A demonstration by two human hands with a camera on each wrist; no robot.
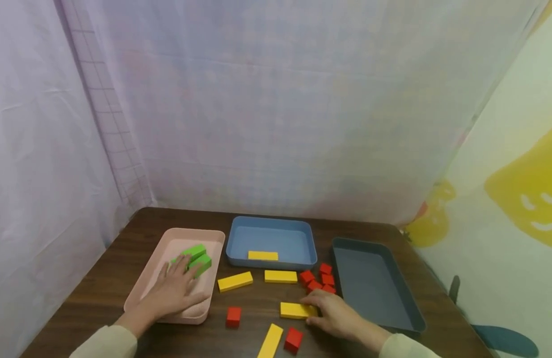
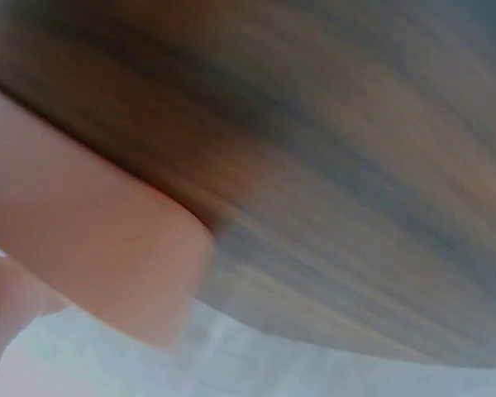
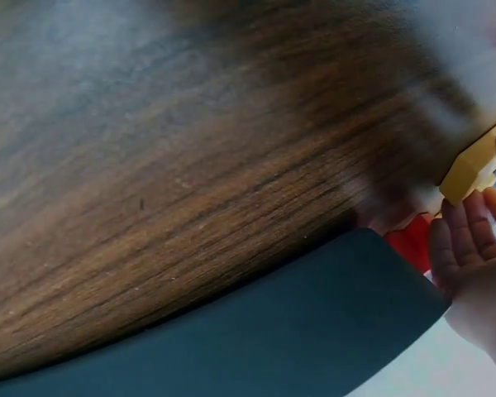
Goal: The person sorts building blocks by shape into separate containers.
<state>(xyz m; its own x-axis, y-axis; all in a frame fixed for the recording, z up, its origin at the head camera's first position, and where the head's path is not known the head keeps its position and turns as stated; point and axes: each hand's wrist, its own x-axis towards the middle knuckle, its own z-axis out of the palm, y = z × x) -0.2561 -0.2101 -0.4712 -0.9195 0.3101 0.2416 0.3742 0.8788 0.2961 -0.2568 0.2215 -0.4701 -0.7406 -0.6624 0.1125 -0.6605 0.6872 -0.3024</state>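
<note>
Your right hand [image 1: 334, 313] pinches the right end of a yellow block [image 1: 293, 311], thumb on the side facing the table's near edge and fingers on the side facing its far edge. The block is a smooth, square-edged bar, lying crosswise between the blue tray's near edge and the table's near edge. Your left hand [image 1: 170, 291] holds nothing visible; its fingers are spread over the pink tray [image 1: 182, 240], the fingertips covering part of some green blocks [image 1: 205, 262]. Whether they touch, you cannot tell. Those blocks are crisp-edged bars grouped toward the tray's right edge.

Just beyond your right fingers, small red cubes [image 1: 307, 277] cluster along the left edge of the dark gray tray [image 1: 369, 278], which is smooth, shallow and round-cornered. Two loose cubes, a left one [image 1: 233, 316] and a right one [image 1: 293, 340], sit toward the table's near edge. A slanted bar [image 1: 270, 340] lies beside the right one. Two more bars, one tilted [image 1: 235, 281] and one straight [image 1: 280, 276], lie just off the near edge of the blue tray [image 1: 271, 238]; a further bar [image 1: 263, 255] rests inside against that edge.

The pink tray stands by the table's left edge, the blue along its far edge, the dark gray by its right. The table [image 1: 258, 308] shows streaky brown wood grain. Past its far edge hangs a pale, softly creased curtain [image 1: 276, 109].
</note>
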